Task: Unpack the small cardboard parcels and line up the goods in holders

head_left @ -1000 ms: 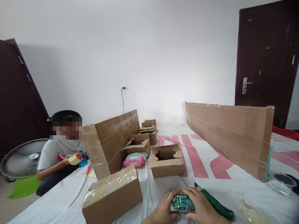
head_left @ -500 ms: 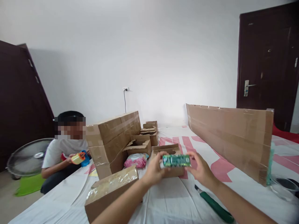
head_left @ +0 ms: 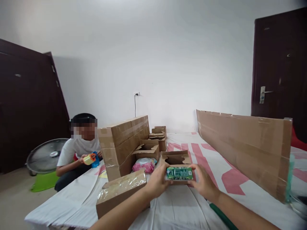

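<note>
The left hand and the right hand pinched a green packet by its opposite ends, in front of the open carton. Left of that carton lay a pink pack; at the carton's near left sat a taped box.

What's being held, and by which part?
A green packet, held by its short ends: left grip on the left end, right grip on the right.

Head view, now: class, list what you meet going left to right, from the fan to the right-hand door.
Electric fan, tape roll, wall socket, left hand, green packet, right hand, dark brown door.
</note>
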Demonstrator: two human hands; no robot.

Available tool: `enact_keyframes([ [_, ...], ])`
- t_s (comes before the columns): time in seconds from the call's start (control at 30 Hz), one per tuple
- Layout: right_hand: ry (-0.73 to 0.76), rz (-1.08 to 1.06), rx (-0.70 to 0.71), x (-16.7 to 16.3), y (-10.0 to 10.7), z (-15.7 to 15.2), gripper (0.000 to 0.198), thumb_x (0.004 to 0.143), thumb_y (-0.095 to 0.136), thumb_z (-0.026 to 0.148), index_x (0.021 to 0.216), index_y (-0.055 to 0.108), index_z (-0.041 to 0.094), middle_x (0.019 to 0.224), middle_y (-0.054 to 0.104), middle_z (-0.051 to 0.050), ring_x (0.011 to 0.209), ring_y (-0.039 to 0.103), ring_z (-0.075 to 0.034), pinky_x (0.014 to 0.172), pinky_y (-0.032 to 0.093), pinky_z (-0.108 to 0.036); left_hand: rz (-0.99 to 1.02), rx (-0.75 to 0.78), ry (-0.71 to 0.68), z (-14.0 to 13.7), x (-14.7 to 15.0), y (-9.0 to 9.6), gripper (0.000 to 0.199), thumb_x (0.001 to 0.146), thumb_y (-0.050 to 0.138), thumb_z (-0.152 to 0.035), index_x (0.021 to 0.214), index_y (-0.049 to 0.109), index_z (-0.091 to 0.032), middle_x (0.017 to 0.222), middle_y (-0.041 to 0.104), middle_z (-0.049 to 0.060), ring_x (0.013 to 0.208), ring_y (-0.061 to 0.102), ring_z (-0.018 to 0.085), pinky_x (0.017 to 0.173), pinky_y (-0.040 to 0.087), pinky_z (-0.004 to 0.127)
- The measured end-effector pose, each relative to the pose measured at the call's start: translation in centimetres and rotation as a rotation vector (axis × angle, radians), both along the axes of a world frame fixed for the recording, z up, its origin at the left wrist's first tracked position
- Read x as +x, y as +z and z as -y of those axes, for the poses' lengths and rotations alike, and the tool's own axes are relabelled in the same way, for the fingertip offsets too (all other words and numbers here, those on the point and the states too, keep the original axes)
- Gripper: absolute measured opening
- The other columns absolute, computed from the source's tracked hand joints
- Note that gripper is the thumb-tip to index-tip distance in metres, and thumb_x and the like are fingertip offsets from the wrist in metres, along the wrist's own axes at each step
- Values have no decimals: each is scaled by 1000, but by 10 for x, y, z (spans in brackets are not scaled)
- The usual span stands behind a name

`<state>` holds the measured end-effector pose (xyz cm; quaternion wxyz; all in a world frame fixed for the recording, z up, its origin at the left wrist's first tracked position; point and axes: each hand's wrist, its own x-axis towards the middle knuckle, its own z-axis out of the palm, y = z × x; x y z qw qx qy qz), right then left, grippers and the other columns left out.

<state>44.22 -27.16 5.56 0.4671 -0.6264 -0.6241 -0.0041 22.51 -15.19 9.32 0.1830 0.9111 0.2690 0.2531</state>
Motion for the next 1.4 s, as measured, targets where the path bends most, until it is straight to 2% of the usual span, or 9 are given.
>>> enact_keyframes([
  [0.17, 17, -182, -203, -16, -68, 25, 45, 65, 61, 19, 108, 52, 24, 102, 65, -4, 95, 61, -24, 86, 48, -36, -81, -182, -1, 20, -15, -61, 47, 63, 71, -15, 107, 54, -22, 102, 66, 3, 95, 60, 23, 86, 44, 31],
  [0.37, -32, -297, -179, -11, -134, -20, 50, 59, 55, 15, 108, 53, 26, 100, 70, -2, 91, 67, -23, 84, 52, -36, -33, -304, 101, -2, 7, -120, 55, 58, 67, -6, 109, 53, -21, 108, 67, 3, 102, 61, 22, 90, 45, 29],
  [0.73, -169, -179, -162, -17, -184, -37, 58, 68, 52, 17, 126, 50, 20, 127, 62, -12, 120, 58, -28, 104, 45, -41, 168, -309, 204, -9, 14, -189, 68, 70, 60, -19, 135, 41, -19, 134, 53, 12, 128, 48, 29, 110, 35, 40],
  [0.83, -175, -166, -161, -19, -181, -36, 55, 72, 50, 18, 127, 49, 18, 128, 62, -13, 120, 58, -28, 104, 45, -42, 287, -148, 262, -6, 11, -177, 53, 81, 53, -27, 132, 42, -16, 140, 46, 15, 134, 41, 30, 112, 31, 45],
  [0.97, -154, -191, -157, -20, -176, -34, 57, 71, 51, 19, 128, 50, 12, 128, 60, -16, 120, 57, -28, 105, 43, -40, 319, 141, 356, -9, 13, -118, 46, 85, 50, -21, 130, 42, -15, 144, 37, 18, 139, 29, 30, 115, 24, 50],
  [1.07, -154, -214, -159, -20, -175, -33, 58, 70, 53, 21, 128, 51, 14, 126, 62, -14, 118, 58, -27, 104, 44, -37, 183, 98, 359, -30, 20, -66, 53, 80, 53, -10, 132, 43, -18, 148, 36, 14, 142, 23, 32, 116, 18, 54],
  [1.17, -163, -236, -160, -20, -175, -33, 58, 71, 52, 25, 128, 52, 14, 125, 63, -14, 116, 60, -26, 101, 46, -37, 74, 6, 230, -62, 26, -32, 34, 77, 55, -2, 103, 63, -21, 119, 64, 7, 125, 48, 28, 109, 34, 44],
  [1.27, -158, -258, -147, -20, -177, -34, 56, 73, 51, 29, 127, 54, 14, 126, 63, -15, 115, 60, -26, 99, 48, -37, -1, -87, 140, -86, 30, -21, 10, 85, 59, -13, 91, 66, -19, 91, 70, 2, 93, 65, 20, 88, 51, 36],
  [1.4, -152, -273, -122, -20, -177, -33, 53, 75, 49, 34, 124, 56, 15, 124, 64, -14, 112, 61, -27, 96, 50, -40, -37, -178, 143, -92, 31, -30, 27, 92, 59, -31, 114, 59, -15, 104, 66, 5, 86, 66, 17, 75, 56, 36],
])
